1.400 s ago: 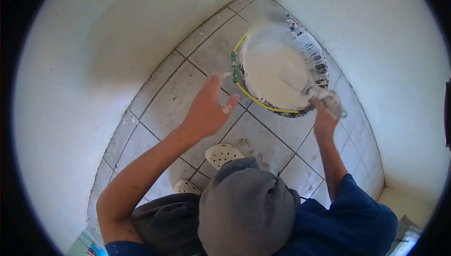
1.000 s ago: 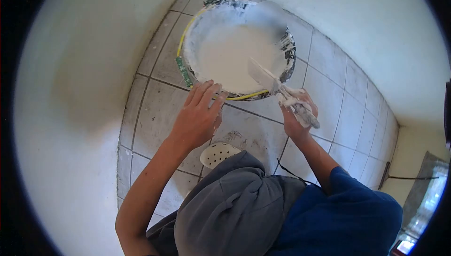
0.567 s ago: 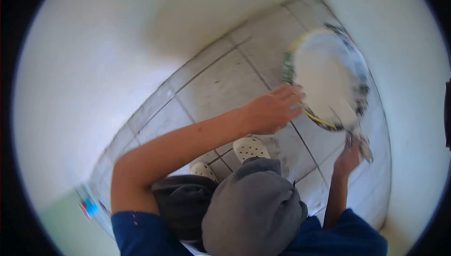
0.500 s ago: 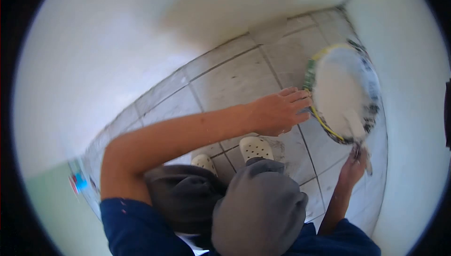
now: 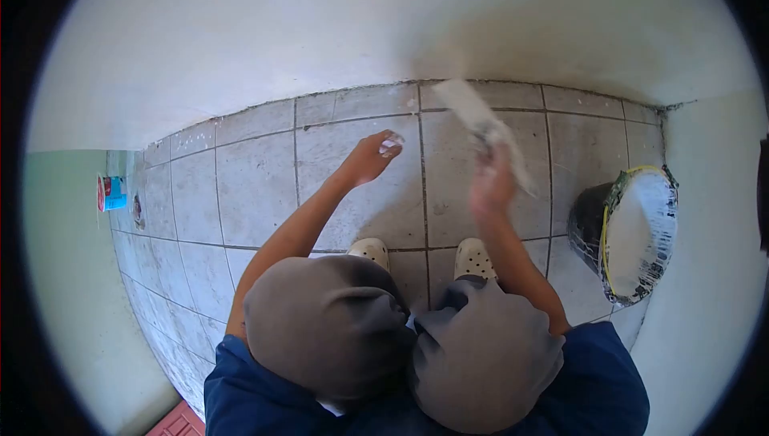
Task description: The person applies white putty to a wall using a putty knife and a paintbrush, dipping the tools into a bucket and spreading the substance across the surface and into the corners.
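Note:
My right hand [image 5: 493, 184] is closed round the handle of a roller [image 5: 467, 106], whose pale head points toward the foot of the wall. A long whitish edge beside that hand is blurred by motion. My left hand [image 5: 372, 159] has its fingers curled, with whitish smears or a small pale thing at the fingertips, too unclear to name. At the right, a black bucket [image 5: 587, 216] leans toward the camera, with whitish paint [image 5: 629, 236] inside and a yellow handle along its splattered rim.
A pale wall [image 5: 320, 20] rises beyond the tiled floor [image 5: 256, 188]. Another wall stands close behind the bucket. A blue and red container [image 5: 113, 193] is at the far left, and a red object [image 5: 178, 422] at the lower left. Two cream clogs stand on the tiles.
The view has turned, so the bucket appears lower. My right hand has moved from the bucket rim toward the wall with the tool. My left hand has left the bucket, and its fingers have curled.

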{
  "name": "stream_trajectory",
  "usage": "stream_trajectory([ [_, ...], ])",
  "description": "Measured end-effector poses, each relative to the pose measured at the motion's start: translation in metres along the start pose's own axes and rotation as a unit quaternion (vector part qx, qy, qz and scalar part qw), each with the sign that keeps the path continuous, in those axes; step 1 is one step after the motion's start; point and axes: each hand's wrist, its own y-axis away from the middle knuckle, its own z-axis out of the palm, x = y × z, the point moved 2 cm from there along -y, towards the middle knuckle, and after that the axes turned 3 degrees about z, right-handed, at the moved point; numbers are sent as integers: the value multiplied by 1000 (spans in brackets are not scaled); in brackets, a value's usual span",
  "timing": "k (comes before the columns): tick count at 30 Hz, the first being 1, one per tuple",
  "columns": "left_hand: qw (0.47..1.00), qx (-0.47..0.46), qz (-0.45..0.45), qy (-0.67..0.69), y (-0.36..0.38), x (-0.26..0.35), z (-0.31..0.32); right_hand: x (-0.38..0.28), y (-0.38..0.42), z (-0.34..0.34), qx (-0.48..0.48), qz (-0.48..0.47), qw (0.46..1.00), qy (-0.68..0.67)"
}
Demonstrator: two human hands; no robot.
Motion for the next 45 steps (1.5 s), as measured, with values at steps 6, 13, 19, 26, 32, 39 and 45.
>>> stream_trajectory([
  [6, 991, 89, -53, 79, 26, -50, -17, 143, -33, 78, -20, -24, 999, 18],
  [13, 977, 102, -44, 181, 28, -52, -19, 90, 4, 150, -14, -44, 998, -38],
  [19, 976, 108, -49, 183, 22, -49, -16, 147, -30, 111, 66, -7, 998, 21],
  [26, 975, 103, -13, 199, 26, -39, -19, 80, 16, 163, -5, -43, 998, -51],
  [32, 974, 122, 3, 193, 28, -45, -18, 192, -48, 113, 10, -12, 984, 177],
  [39, 977, 132, 8, 169, 47, -42, -29, 152, 10, 167, -50, -57, 992, 98],
  [45, 978, 106, -51, 174, 45, -60, -19, 223, -46, 129, 3, -54, 978, 200],
])
